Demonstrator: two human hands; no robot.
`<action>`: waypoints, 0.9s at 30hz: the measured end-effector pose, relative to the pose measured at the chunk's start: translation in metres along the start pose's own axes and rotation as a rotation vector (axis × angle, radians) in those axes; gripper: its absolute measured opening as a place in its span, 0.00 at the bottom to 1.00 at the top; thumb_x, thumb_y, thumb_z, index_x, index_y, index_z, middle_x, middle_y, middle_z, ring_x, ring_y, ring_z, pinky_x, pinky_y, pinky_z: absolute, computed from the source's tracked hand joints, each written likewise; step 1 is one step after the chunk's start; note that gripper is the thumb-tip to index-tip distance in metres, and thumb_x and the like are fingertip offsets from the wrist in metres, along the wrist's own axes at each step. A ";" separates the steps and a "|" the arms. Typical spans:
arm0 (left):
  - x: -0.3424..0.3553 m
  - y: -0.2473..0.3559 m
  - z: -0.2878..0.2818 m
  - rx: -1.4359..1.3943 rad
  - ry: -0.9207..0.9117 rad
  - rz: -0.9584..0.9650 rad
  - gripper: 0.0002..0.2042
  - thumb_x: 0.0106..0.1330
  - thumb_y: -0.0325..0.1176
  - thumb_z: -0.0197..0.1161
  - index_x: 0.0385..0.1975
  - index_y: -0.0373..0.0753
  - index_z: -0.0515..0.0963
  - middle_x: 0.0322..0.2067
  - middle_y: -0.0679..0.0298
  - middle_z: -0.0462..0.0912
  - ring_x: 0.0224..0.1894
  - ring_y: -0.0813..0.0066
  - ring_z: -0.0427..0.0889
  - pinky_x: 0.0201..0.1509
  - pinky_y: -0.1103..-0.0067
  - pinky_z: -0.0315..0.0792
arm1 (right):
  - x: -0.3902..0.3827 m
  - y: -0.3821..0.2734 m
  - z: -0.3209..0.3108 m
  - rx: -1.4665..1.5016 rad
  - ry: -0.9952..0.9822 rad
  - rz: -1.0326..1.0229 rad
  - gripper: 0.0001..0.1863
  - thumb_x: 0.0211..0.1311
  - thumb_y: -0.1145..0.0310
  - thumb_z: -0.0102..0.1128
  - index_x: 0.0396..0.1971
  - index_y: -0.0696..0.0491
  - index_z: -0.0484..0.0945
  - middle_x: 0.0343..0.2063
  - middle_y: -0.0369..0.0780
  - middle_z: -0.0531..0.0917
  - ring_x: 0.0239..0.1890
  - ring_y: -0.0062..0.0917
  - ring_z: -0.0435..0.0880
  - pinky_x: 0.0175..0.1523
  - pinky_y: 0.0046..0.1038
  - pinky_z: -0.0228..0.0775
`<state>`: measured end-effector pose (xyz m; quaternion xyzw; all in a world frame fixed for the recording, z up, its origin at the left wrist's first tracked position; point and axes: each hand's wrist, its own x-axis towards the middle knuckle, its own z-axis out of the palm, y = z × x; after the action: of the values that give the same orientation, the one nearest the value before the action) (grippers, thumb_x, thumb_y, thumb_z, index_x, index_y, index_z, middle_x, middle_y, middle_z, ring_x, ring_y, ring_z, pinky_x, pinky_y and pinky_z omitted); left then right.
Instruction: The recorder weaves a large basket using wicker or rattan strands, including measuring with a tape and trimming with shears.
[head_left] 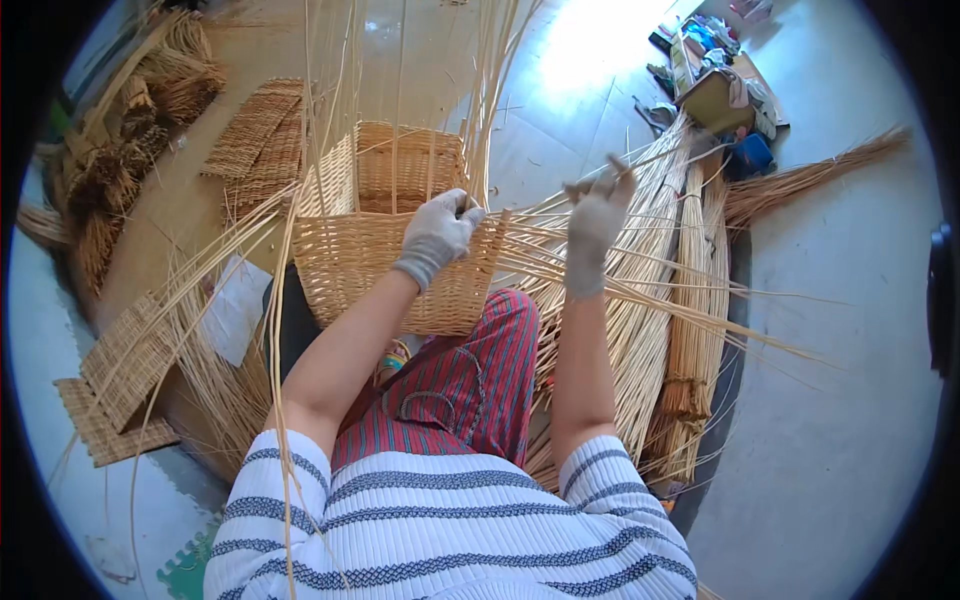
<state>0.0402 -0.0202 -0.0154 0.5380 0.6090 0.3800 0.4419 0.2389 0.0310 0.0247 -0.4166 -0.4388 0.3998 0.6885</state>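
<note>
A woven wicker basket point(385, 275) with an open top stands at my knees, and long loose canes point(345, 90) rise from its sides. My left hand point(440, 232), in a grey-white glove with bare fingertips, is closed on the basket's near rim close to its right corner. To the right, my right hand point(597, 225), gloved the same way, is raised apart from the basket. Motion smears its fingers, and whether a cane is between them cannot be made out. Loose canes point(680, 318) fan out from the basket's right corner, passing below that hand.
Thick cane bundles point(705, 290) lie on the floor to the right. Woven panels point(262, 140) lie at far left, others point(125, 375) at near left. Dark bundled stalks point(115, 185) line the left edge. A cluttered box point(718, 100) and a blue container point(752, 153) stand at far right.
</note>
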 end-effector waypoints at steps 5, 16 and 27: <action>-0.018 -0.007 -0.004 0.794 0.323 0.912 0.35 0.61 0.36 0.68 0.71 0.53 0.65 0.60 0.65 0.78 0.64 0.58 0.75 0.75 0.51 0.53 | -0.017 0.032 -0.057 -0.014 0.062 -0.037 0.14 0.77 0.74 0.39 0.58 0.50 0.65 0.26 0.34 0.72 0.29 0.23 0.76 0.47 0.42 0.83; -0.011 -0.013 0.010 1.152 0.021 0.602 0.36 0.62 0.47 0.64 0.73 0.70 0.60 0.51 0.73 0.76 0.50 0.69 0.77 0.75 0.49 0.48 | -0.125 -0.032 0.055 -0.647 -0.543 -0.309 0.16 0.57 0.80 0.62 0.47 0.57 0.80 0.42 0.43 0.83 0.48 0.28 0.82 0.58 0.34 0.73; 0.013 0.014 -0.024 -0.456 0.264 0.570 0.12 0.73 0.25 0.58 0.53 0.33 0.76 0.40 0.60 0.82 0.37 0.76 0.81 0.41 0.81 0.77 | -0.055 0.028 0.021 -1.205 -0.212 -0.109 0.29 0.48 0.56 0.78 0.50 0.48 0.77 0.26 0.34 0.87 0.36 0.29 0.85 0.56 0.33 0.67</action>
<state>0.0219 -0.0052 0.0038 0.5200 0.3864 0.6794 0.3446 0.1973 -0.0058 -0.0103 -0.6675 -0.6745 0.0848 0.3040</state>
